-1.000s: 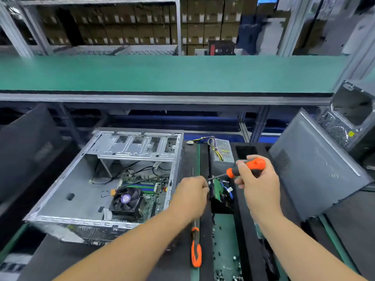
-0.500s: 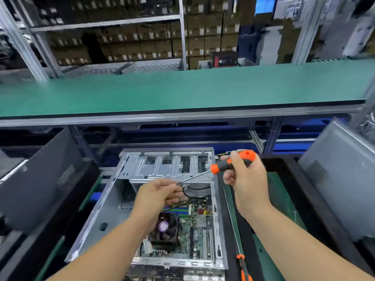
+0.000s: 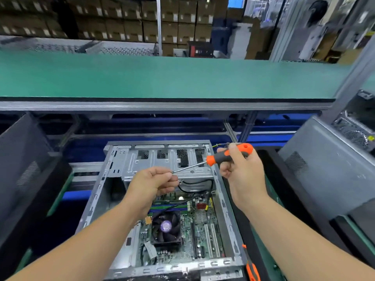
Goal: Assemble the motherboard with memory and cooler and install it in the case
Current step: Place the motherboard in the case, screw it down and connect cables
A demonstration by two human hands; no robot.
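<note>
An open grey metal case point(image 3: 225, 203) lies flat before me. Inside it sits the green motherboard point(image 3: 200, 226), with a black cooler fan point(image 3: 166, 228) and memory sticks point(image 3: 172, 205) on it. My right hand point(image 3: 239, 171) grips the orange and black handle of a screwdriver point(image 3: 227, 156) above the case's drive bay. Its shaft slants down and left. My left hand point(image 3: 152, 183) pinches the shaft's tip; whatever small part sits there is hidden by my fingers.
A second orange screwdriver point(image 3: 251, 268) lies on the bench right of the case. A grey side panel point(image 3: 328, 175) leans at the right, a dark panel point(image 3: 26, 165) at the left. A green shelf point(image 3: 162, 76) runs across overhead. Another case point(image 3: 357, 130) stands far right.
My view swung from the parts tray at the right over to the case. Both hands travelled with the screwdriver and now hover above the drive bay, left fingers still at the tip.
</note>
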